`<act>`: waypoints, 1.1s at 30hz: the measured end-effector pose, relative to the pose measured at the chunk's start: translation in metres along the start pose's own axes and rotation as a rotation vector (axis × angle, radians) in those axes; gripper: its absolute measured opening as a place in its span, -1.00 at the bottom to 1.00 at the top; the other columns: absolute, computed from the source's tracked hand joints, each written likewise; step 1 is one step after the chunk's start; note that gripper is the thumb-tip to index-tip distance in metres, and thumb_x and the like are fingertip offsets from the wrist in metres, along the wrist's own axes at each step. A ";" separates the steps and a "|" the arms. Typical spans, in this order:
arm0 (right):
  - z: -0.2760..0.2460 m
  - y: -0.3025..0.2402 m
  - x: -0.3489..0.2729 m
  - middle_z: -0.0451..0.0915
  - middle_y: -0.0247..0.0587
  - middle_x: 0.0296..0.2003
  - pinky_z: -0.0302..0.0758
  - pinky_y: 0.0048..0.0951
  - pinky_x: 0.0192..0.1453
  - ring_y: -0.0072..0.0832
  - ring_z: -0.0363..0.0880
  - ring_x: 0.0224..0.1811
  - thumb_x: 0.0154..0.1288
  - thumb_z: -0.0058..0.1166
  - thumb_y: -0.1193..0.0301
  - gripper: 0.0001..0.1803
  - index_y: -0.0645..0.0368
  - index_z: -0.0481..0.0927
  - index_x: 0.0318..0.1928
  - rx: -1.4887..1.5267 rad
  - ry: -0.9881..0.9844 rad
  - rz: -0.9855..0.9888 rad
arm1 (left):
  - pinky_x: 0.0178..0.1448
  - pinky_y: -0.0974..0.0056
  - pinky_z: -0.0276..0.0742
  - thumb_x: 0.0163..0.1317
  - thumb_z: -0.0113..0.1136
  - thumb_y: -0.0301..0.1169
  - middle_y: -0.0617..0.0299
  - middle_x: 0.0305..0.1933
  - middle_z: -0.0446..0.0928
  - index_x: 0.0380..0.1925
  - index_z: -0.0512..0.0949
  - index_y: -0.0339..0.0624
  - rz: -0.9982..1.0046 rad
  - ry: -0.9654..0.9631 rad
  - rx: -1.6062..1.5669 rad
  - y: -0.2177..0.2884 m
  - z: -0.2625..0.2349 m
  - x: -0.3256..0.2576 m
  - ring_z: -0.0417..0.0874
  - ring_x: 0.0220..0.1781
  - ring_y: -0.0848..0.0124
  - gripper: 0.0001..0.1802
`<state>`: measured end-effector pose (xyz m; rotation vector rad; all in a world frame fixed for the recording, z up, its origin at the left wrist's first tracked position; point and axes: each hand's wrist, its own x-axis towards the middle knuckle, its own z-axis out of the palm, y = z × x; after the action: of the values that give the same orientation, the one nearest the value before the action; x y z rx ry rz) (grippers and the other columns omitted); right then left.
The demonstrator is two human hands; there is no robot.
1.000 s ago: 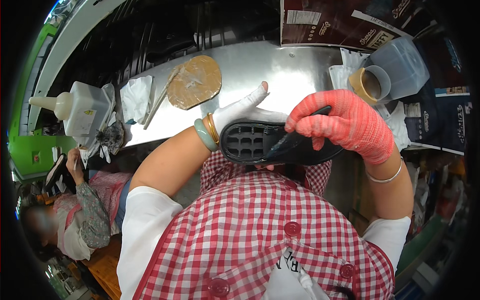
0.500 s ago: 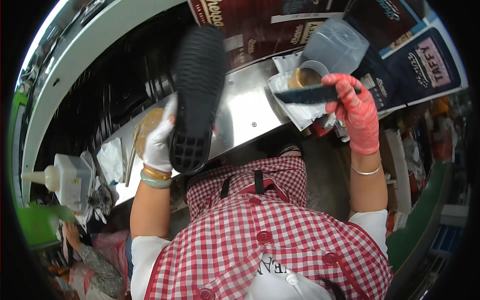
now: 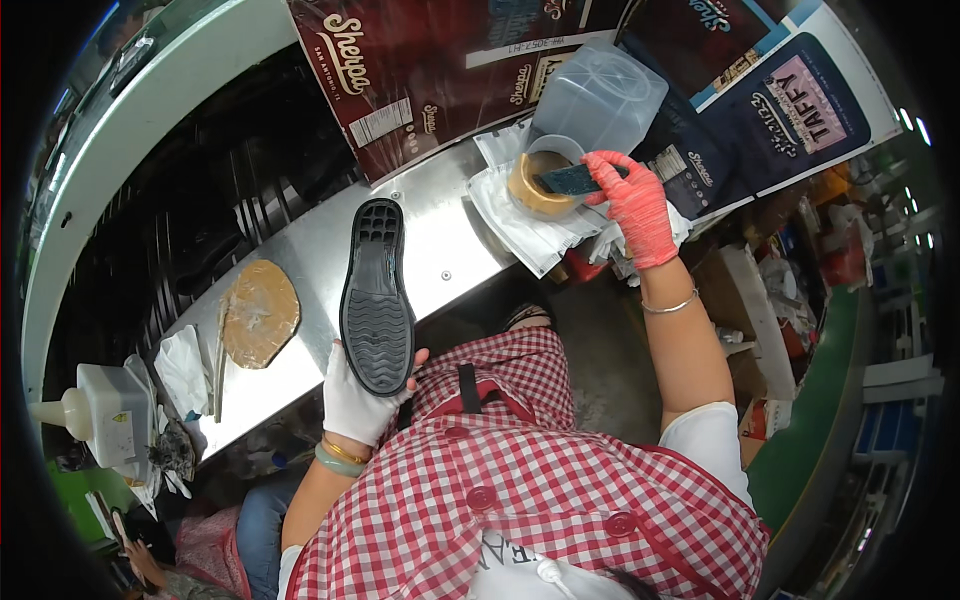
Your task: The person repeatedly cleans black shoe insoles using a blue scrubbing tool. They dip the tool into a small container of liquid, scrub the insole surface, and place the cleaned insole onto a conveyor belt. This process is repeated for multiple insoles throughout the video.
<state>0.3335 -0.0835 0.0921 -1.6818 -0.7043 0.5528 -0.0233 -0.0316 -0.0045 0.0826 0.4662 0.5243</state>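
Note:
My left hand, in a white glove, grips the heel end of a black shoe sole, tread side up, held over the steel bench. My right hand, in a red glove, holds a dark brush with its tip inside a small round pot of tan glue. The pot stands on white paper at the bench's right end.
A translucent plastic jug stands behind the pot. A tan oval pad and a stick lie on the bench to the left. Further left are a white squeeze bottle and box. Dark printed cartons line the back. Another person sits lower left.
The left hand has lowered the sole from up by the cartons down to the bench's near edge. The right hand has brought the brush down into the glue pot.

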 end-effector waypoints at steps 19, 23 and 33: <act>0.114 -0.040 -0.115 0.61 -0.27 -0.28 0.45 -0.74 -0.49 -0.63 0.61 -0.44 0.38 -0.03 0.31 -0.73 0.24 0.55 -0.07 0.542 -0.367 0.131 | 0.09 -0.20 0.49 0.10 0.21 0.09 -0.04 0.23 0.29 0.27 0.18 -0.16 0.119 -0.383 0.053 -0.002 0.052 0.018 0.37 0.22 -0.04 -0.15; 0.116 -0.037 -0.119 0.62 -0.27 -0.24 0.44 -0.73 -0.49 -0.61 0.62 -0.42 0.37 -0.01 0.33 -0.73 0.24 0.56 -0.07 0.514 -0.350 0.121 | 0.21 -0.08 0.44 0.05 0.25 0.12 0.05 0.22 0.30 0.27 0.19 -0.11 0.154 -0.312 0.141 -0.006 0.055 0.012 0.36 0.23 0.07 -0.12; 0.107 -0.053 -0.105 0.63 -0.27 -0.31 0.46 -0.69 -0.48 -0.61 0.62 -0.44 0.36 0.01 0.36 -0.76 0.25 0.58 -0.10 0.563 -0.212 -0.036 | 0.23 -0.10 0.41 -0.08 0.36 0.13 -0.11 0.33 0.16 0.34 0.01 -0.24 0.039 -0.377 0.378 -0.002 0.058 0.001 0.23 0.34 -0.10 0.13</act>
<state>0.1774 -0.0763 0.1194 -1.0946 -0.6518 0.8254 0.0041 -0.0304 0.0464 0.5453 0.1895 0.4407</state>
